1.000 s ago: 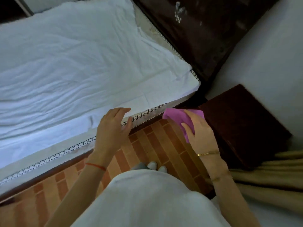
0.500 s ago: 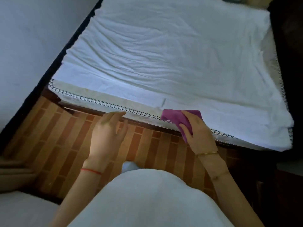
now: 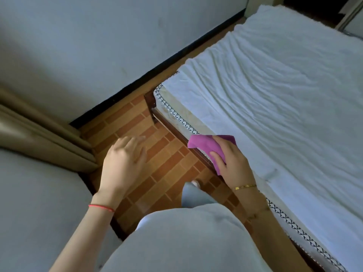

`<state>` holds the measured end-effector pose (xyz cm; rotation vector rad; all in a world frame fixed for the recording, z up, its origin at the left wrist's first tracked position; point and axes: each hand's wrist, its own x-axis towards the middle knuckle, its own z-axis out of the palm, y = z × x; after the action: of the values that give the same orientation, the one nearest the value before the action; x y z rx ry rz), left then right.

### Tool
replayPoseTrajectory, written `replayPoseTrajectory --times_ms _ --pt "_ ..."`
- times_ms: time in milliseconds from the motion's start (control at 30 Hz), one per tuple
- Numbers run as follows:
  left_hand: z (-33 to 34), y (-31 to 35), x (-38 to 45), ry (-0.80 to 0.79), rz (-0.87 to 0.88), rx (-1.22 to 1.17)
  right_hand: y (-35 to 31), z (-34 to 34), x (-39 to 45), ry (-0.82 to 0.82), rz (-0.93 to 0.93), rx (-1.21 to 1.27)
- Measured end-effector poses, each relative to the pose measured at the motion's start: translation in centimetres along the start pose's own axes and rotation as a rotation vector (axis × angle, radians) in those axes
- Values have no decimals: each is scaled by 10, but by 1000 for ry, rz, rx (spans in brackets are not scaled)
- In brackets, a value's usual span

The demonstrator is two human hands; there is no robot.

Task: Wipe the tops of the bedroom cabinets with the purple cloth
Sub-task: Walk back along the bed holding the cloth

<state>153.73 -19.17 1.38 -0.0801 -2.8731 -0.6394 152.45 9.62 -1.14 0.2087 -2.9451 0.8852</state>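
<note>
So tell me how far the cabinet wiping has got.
Nothing in view looks wiped: no cabinet shows in this frame, only the bed, brick-pattern floor, wall and curtain. In hand: the right hand holds the folded purple cloth in its grip, above the bed's edge; the left hand hangs free over the floor, fingers relaxed. Left: finding a cabinet and wiping its top, as far as this view tells.

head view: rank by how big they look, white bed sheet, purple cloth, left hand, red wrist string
1. white bed sheet, by far the largest
2. left hand
3. purple cloth, though the right hand gripping it hides part, so its rank against the left hand is unsure
4. red wrist string, smallest
</note>
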Motion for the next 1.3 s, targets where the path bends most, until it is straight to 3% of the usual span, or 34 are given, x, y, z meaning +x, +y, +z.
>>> replayPoseTrajectory --times_ms 500,833,1033,1300 --pt "-12 -134 248 208 -243 68 -72 79 339 -119 -219 -10" --pt "-19 -260 411 251 -374 71 -135 155 544 -170 -302 -54" --pt "-30 -361 544 185 -311 83 -175 230 669 -124 -200 16" --pt "-39 -433 720 16 -40 62 -211 260 768 42 -49 37"
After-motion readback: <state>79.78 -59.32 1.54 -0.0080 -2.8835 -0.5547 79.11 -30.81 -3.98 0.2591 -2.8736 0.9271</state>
